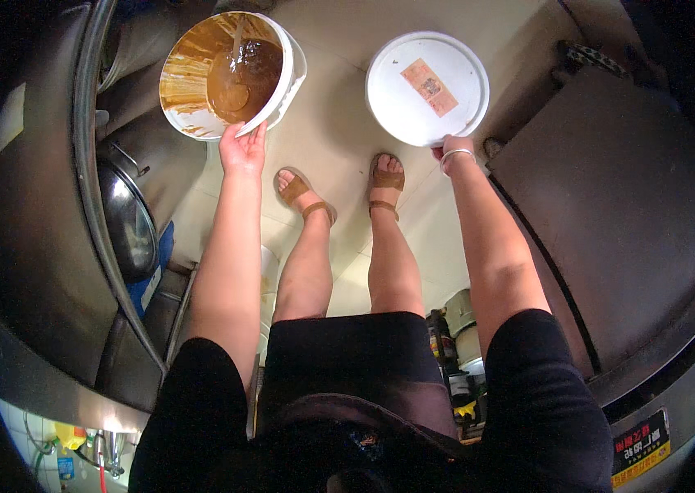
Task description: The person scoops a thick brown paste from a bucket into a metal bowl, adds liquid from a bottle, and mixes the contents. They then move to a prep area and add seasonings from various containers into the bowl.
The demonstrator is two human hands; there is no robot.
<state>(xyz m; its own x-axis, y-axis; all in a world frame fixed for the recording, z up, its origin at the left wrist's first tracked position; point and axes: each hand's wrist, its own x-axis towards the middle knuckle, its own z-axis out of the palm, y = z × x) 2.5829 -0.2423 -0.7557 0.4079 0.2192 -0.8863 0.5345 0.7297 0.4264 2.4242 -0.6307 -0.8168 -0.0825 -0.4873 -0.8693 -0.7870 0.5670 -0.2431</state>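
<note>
A white plastic bucket [291, 68] at the upper left is tilted so that its mouth faces me. Brown sauce or paste [246, 83] lies inside, with streaks of it smeared up the inner wall. What looks like a handle stands in the sauce. My left hand [243, 149] grips the bucket's near rim, fingers on its outer side. At the upper right, my right hand [457, 148] holds a round white lid [384, 92] by its near edge. An orange paper label [429, 87] with writing is stuck on the lid. A silver bangle circles my right wrist.
A dark metal worktop or sink unit [33, 246] with a raised rim runs along my left. Near it is a shiny metal pot lid [129, 222]. A dark metal cabinet [618, 215] stands at my right. Pots and bottles [461, 333] sit low behind my right leg, on the tiled floor [317, 132].
</note>
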